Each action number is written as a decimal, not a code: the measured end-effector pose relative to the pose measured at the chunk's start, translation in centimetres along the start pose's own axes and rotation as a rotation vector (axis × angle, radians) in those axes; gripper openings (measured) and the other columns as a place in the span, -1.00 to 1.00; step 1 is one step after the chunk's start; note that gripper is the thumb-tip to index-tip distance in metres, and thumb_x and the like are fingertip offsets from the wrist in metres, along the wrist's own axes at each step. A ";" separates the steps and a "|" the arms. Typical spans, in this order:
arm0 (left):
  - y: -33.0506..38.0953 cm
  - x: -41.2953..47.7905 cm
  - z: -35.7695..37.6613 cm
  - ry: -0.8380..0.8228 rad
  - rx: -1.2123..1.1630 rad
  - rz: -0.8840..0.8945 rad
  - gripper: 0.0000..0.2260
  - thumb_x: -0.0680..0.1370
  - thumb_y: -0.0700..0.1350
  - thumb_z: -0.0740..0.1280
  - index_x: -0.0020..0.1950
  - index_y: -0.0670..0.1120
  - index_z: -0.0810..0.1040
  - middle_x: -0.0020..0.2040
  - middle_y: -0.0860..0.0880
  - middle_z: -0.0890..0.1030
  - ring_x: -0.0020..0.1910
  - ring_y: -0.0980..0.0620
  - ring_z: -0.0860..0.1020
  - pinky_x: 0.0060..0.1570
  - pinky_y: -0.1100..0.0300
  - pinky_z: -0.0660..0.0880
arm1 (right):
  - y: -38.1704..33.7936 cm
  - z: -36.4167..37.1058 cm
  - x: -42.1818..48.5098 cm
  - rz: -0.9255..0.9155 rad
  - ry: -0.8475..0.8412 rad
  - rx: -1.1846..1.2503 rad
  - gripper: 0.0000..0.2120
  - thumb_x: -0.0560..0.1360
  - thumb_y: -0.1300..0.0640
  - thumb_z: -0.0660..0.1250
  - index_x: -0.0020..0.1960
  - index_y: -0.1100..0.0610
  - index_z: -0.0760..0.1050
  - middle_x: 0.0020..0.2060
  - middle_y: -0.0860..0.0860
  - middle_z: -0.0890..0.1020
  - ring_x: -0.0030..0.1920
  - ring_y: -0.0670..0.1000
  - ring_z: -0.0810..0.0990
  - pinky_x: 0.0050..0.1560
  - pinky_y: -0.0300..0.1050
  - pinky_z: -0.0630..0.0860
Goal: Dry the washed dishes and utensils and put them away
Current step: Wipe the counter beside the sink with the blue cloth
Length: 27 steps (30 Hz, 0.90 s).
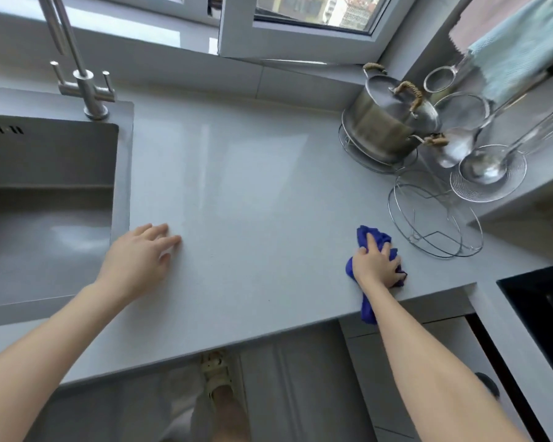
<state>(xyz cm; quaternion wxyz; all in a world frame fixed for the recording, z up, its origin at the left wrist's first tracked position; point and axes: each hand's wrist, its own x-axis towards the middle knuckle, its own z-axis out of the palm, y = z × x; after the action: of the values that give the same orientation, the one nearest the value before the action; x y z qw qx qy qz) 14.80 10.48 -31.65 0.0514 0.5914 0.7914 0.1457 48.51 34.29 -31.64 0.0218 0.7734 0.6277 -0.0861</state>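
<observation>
My right hand (377, 264) presses down on a crumpled blue cloth (372, 236) near the front edge of the grey countertop (243, 186); one end of the cloth hangs over the edge. My left hand (138, 260) lies flat on the counter beside the sink, fingers spread, holding nothing. At the back right a steel pot (387, 122) with its lid on stands on a wire rack. Beside it hang a ladle (482, 169) and mesh strainers (463, 108). A round wire trivet (434, 221) lies on the counter just right of the cloth.
A steel sink (45, 199) with a tall tap (83, 81) fills the left. A window sill runs along the back. A light blue towel (521, 49) hangs at the top right. A black hob (543, 301) sits at the right front. Cabinet doors are below the counter.
</observation>
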 end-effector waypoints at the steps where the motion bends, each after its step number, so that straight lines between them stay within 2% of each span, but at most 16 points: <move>1: -0.2 0.0 0.1 0.010 0.014 -0.018 -0.75 0.31 -0.31 0.44 -0.06 -0.10 0.70 -0.04 -0.18 0.67 -0.12 -0.24 0.63 -0.27 -0.05 0.57 | -2.0 0.0 -0.2 0.049 -0.004 0.026 -0.54 0.61 -0.03 -0.02 0.51 -0.18 0.12 0.55 0.06 0.06 0.49 0.26 0.03 0.41 0.37 -0.02; 2: -0.4 0.1 0.0 0.018 0.029 -0.035 -0.77 0.33 -0.28 0.41 -0.05 -0.11 0.70 -0.04 -0.19 0.66 -0.11 -0.23 0.63 -0.25 -0.05 0.56 | -4.3 0.6 -0.8 0.014 -0.010 0.021 -0.53 0.60 -0.02 -0.01 0.51 -0.17 0.13 0.55 0.08 0.06 0.48 0.27 0.05 0.40 0.37 -0.01; 3: -0.7 0.5 0.1 0.029 0.044 -0.046 -0.76 0.34 -0.24 0.36 -0.03 -0.13 0.69 -0.03 -0.20 0.66 -0.11 -0.23 0.63 -0.24 -0.06 0.56 | -6.4 1.3 -1.9 -0.105 -0.002 0.001 -0.52 0.58 -0.02 0.00 0.50 -0.17 0.17 0.54 0.09 0.10 0.47 0.28 0.09 0.40 0.36 0.04; 5: -1.3 1.6 0.1 0.008 0.054 -0.079 -0.73 0.36 -0.20 0.31 0.01 -0.17 0.67 -0.01 -0.21 0.65 -0.08 -0.25 0.62 -0.21 -0.09 0.56 | -9.6 3.1 -6.3 -0.539 0.064 -0.031 -0.51 0.50 -0.02 0.04 0.42 -0.15 0.33 0.47 0.11 0.29 0.39 0.30 0.28 0.35 0.37 0.19; 6: -1.4 2.1 0.1 -0.009 0.059 -0.100 -0.75 0.38 -0.22 0.34 0.02 -0.18 0.66 0.00 -0.22 0.64 -0.07 -0.26 0.61 -0.19 -0.09 0.55 | -10.3 4.0 -9.0 -0.781 0.082 -0.034 -0.51 0.45 -0.02 0.08 0.37 -0.14 0.42 0.42 0.12 0.40 0.34 0.32 0.37 0.31 0.39 0.25; 8: -1.7 3.4 0.0 -0.034 0.060 -0.133 -0.75 0.36 -0.28 0.44 0.03 -0.16 0.66 0.02 -0.24 0.63 -0.06 -0.27 0.58 -0.15 -0.10 0.53 | -9.4 4.6 -12.2 -1.171 0.011 -0.012 -0.54 0.43 0.02 0.16 0.31 -0.15 0.47 0.38 0.06 0.45 0.34 0.30 0.41 0.32 0.38 0.24; 9: -1.9 4.1 -0.2 -0.043 0.053 -0.154 -0.73 0.37 -0.28 0.45 0.05 -0.14 0.66 0.05 -0.24 0.61 -0.03 -0.28 0.57 -0.10 -0.10 0.51 | -8.5 4.3 -11.4 -1.282 -0.023 -0.022 -0.54 0.43 0.04 0.18 0.31 -0.16 0.47 0.39 0.02 0.44 0.36 0.26 0.39 0.35 0.35 0.21; 10: -2.1 4.8 -0.4 -0.036 0.031 -0.183 -0.72 0.41 -0.26 0.42 0.12 -0.12 0.64 0.11 -0.24 0.59 0.04 -0.27 0.54 -0.03 -0.09 0.48 | -7.6 3.8 -9.7 -1.303 -0.023 -0.022 -0.54 0.43 0.05 0.18 0.30 -0.16 0.47 0.40 -0.01 0.43 0.38 0.22 0.39 0.37 0.32 0.20; 11: -2.5 5.5 -0.5 -0.030 0.006 -0.219 -0.69 0.46 -0.23 0.38 0.20 -0.09 0.61 0.18 -0.22 0.56 0.13 -0.26 0.51 0.04 -0.07 0.45 | -6.4 3.2 -7.4 -1.210 -0.016 -0.020 -0.54 0.43 0.03 0.16 0.31 -0.16 0.48 0.40 -0.03 0.43 0.39 0.19 0.39 0.38 0.31 0.21; 13: -3.1 6.8 -0.9 -0.049 -0.015 -0.278 -0.65 0.52 -0.18 0.31 0.31 -0.05 0.53 0.28 -0.19 0.51 0.26 -0.22 0.45 0.13 -0.05 0.41 | -3.4 1.8 -2.6 -0.808 0.006 -0.001 -0.49 0.44 -0.05 0.06 0.36 -0.13 0.44 0.43 0.00 0.39 0.42 0.18 0.34 0.39 0.31 0.21; 15: -3.2 8.5 -1.0 -0.060 -0.037 -0.301 -0.65 0.54 -0.16 0.29 0.32 -0.04 0.52 0.31 -0.18 0.50 0.31 -0.21 0.42 0.20 -0.06 0.38 | -1.2 0.5 1.8 -0.469 -0.002 -0.023 -0.47 0.50 -0.09 0.01 0.45 -0.12 0.30 0.49 0.02 0.27 0.49 0.17 0.20 0.44 0.26 0.12; 16: -3.0 9.1 -1.0 -0.060 -0.049 -0.295 -0.67 0.53 -0.17 0.29 0.31 -0.05 0.54 0.30 -0.18 0.51 0.31 -0.21 0.42 0.21 -0.06 0.37 | -1.0 0.2 3.1 -0.394 -0.018 -0.070 -0.50 0.54 -0.07 0.04 0.49 -0.13 0.23 0.52 0.02 0.20 0.51 0.16 0.12 0.47 0.24 0.06; 19: -2.6 12.5 -0.5 -0.078 -0.116 -0.247 -0.69 0.52 -0.21 0.32 0.26 -0.09 0.58 0.26 -0.20 0.54 0.28 -0.24 0.44 0.23 -0.07 0.38 | -4.6 -0.4 8.2 -0.372 -0.023 -0.107 -0.51 0.59 -0.03 0.10 0.51 -0.17 0.13 0.54 0.00 0.12 0.52 0.18 0.05 0.48 0.21 -0.01; 24: -2.3 17.8 0.1 -0.065 -0.145 -0.239 -0.70 0.53 -0.20 0.30 0.27 -0.07 0.57 0.28 -0.17 0.53 0.30 -0.19 0.42 0.25 -0.04 0.36 | -12.2 -1.2 16.5 -0.381 -0.021 -0.145 -0.50 0.60 -0.04 0.06 0.52 -0.18 0.09 0.55 0.03 0.09 0.51 0.20 0.06 0.47 0.22 0.02; 27: -2.7 19.5 0.4 -0.048 -0.158 -0.251 -0.71 0.53 -0.20 0.29 0.24 -0.07 0.58 0.26 -0.15 0.54 0.29 -0.18 0.43 0.23 -0.03 0.38 | -15.1 -0.9 17.2 -0.423 0.005 -0.192 -0.50 0.60 -0.03 0.06 0.53 -0.13 0.11 0.54 0.08 0.12 0.49 0.25 0.10 0.46 0.20 0.07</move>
<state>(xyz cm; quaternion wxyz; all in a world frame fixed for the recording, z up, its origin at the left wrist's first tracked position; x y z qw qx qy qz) 6.67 28.41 -31.07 0.1346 0.4853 0.8437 0.1859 37.33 54.25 -32.38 0.0752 0.6191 0.7812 -0.0268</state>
